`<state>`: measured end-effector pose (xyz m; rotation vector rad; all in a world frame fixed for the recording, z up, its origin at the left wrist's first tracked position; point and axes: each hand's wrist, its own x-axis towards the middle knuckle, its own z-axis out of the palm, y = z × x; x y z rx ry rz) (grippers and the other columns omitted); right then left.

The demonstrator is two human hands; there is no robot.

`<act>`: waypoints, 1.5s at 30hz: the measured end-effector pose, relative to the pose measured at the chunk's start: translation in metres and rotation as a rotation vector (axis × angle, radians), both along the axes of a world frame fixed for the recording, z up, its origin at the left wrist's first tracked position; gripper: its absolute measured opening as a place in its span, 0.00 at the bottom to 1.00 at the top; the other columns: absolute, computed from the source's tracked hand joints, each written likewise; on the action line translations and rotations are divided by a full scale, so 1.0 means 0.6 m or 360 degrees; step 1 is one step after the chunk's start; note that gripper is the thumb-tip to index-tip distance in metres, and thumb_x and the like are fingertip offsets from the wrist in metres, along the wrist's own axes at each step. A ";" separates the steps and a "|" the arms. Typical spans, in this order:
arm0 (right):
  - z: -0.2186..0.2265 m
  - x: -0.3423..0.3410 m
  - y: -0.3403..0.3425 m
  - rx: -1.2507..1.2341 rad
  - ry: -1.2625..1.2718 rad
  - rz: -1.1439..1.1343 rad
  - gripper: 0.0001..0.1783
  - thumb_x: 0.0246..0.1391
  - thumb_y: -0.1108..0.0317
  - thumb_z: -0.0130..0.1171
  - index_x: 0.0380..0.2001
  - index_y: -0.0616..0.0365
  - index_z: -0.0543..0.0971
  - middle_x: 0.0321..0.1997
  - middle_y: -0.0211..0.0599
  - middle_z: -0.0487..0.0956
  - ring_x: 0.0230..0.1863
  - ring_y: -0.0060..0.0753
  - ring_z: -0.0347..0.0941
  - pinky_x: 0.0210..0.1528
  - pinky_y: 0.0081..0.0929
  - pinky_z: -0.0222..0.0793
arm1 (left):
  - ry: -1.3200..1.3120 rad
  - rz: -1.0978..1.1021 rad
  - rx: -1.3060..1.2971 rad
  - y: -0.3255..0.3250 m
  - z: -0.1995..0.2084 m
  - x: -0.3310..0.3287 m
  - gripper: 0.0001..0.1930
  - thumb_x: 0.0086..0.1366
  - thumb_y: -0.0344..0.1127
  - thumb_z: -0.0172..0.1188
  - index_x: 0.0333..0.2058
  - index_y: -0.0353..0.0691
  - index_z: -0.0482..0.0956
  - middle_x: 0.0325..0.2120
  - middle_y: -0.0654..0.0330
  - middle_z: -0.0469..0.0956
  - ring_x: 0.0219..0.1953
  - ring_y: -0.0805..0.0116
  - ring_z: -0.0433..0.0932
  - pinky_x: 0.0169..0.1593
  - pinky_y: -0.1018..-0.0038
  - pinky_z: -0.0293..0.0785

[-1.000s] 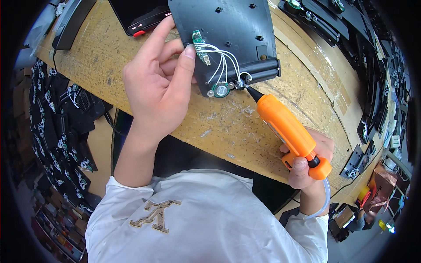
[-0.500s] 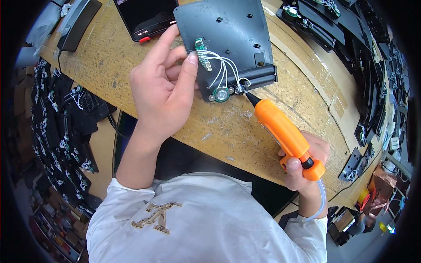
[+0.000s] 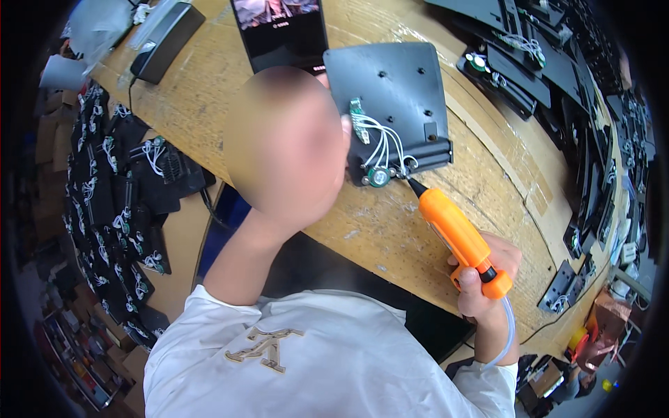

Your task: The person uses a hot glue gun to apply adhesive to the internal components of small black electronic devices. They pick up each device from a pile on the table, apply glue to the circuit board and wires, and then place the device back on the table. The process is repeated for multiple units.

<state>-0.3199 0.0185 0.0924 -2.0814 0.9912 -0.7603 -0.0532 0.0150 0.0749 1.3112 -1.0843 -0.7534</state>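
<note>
A black plastic panel (image 3: 390,76) lies tilted over the bench, held at its left edge by my left hand (image 3: 293,153). Most of that hand is blurred, but the thumb tip shows at the panel's edge. Near the thumb a narrow green circuit board (image 3: 359,122) sits on the panel, with thin white wires (image 3: 383,143) running down from it. They lead toward a round green-rimmed part (image 3: 378,177) at the lower edge. My right hand (image 3: 491,268) is closed round an orange glue gun (image 3: 456,230), whose black nozzle points at the wire ends beside that round part.
A phone (image 3: 282,35) with a lit screen stands behind the panel. Several more wired black panels (image 3: 512,76) are stacked at the right, and others (image 3: 104,209) fill the left side. Glue strands (image 3: 355,209) litter the worn wooden bench (image 3: 188,90). A clear tube (image 3: 511,327) trails from the gun.
The whole view has shifted, so bench, panel and hands appear lower and farther right. The nozzle stays at the same wire ends. The phone screen shows a different picture.
</note>
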 end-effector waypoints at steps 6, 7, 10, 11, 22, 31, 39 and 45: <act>-0.015 0.011 0.000 -0.0011 -0.0362 -0.0019 0.29 0.51 0.43 0.54 0.14 0.59 0.68 0.12 0.35 0.62 0.12 0.37 0.61 0.17 0.30 0.56 | -0.0051 -0.0077 0.0140 0.005 0.009 0.002 0.24 0.65 0.21 0.50 0.59 0.25 0.60 0.38 0.54 0.80 0.30 0.81 0.77 0.28 0.87 0.71; -0.011 0.008 0.000 0.0014 -0.0322 -0.0014 0.29 0.51 0.43 0.54 0.15 0.60 0.68 0.12 0.36 0.62 0.13 0.38 0.62 0.17 0.30 0.57 | -0.0038 -0.0090 0.0150 0.005 0.007 0.001 0.24 0.65 0.21 0.50 0.59 0.25 0.60 0.38 0.54 0.80 0.30 0.81 0.77 0.28 0.87 0.71; -0.004 0.007 -0.005 0.0039 -0.0289 -0.0036 0.30 0.52 0.42 0.54 0.17 0.61 0.70 0.14 0.37 0.65 0.14 0.39 0.63 0.19 0.30 0.59 | -0.0083 -0.0044 0.0140 0.003 0.003 0.003 0.24 0.65 0.21 0.50 0.59 0.25 0.59 0.38 0.54 0.80 0.30 0.81 0.77 0.28 0.86 0.72; -0.004 0.003 -0.006 0.0030 -0.0245 -0.0019 0.30 0.52 0.42 0.54 0.17 0.61 0.70 0.14 0.37 0.65 0.14 0.39 0.63 0.19 0.30 0.59 | -0.0010 -0.0044 0.0129 0.004 0.003 0.002 0.24 0.65 0.21 0.50 0.59 0.25 0.59 0.38 0.54 0.79 0.30 0.80 0.78 0.29 0.86 0.73; 0.020 0.009 -0.007 -0.0451 0.0201 0.0000 0.23 0.44 0.52 0.67 0.19 0.60 0.72 0.18 0.39 0.70 0.17 0.38 0.68 0.20 0.28 0.63 | 0.0113 -0.0029 0.0076 -0.002 0.002 -0.006 0.23 0.64 0.22 0.51 0.57 0.23 0.62 0.34 0.54 0.81 0.27 0.81 0.77 0.26 0.84 0.73; 0.043 0.029 0.022 -0.0758 0.0648 0.0068 0.18 0.40 0.61 0.70 0.19 0.61 0.71 0.18 0.38 0.69 0.19 0.40 0.66 0.21 0.33 0.63 | 0.0103 0.0034 0.0000 0.006 0.002 0.004 0.22 0.59 0.23 0.55 0.53 0.27 0.68 0.23 0.59 0.79 0.20 0.83 0.71 0.23 0.81 0.68; -0.001 -0.032 0.013 -0.0071 -0.0211 -0.0369 0.17 0.61 0.61 0.49 0.33 0.69 0.76 0.31 0.43 0.78 0.35 0.33 0.74 0.42 0.30 0.69 | 0.0035 0.0482 -0.0218 0.165 0.103 0.166 0.25 0.59 0.19 0.54 0.56 0.27 0.66 0.26 0.64 0.76 0.23 0.82 0.71 0.27 0.85 0.70; 0.014 -0.023 0.011 0.0009 0.0255 -0.0197 0.15 0.61 0.63 0.51 0.36 0.67 0.77 0.31 0.39 0.78 0.35 0.28 0.73 0.41 0.28 0.68 | -0.0105 0.1226 0.0295 0.301 0.101 0.461 0.20 0.62 0.26 0.55 0.53 0.29 0.70 0.28 0.65 0.78 0.23 0.84 0.72 0.25 0.86 0.70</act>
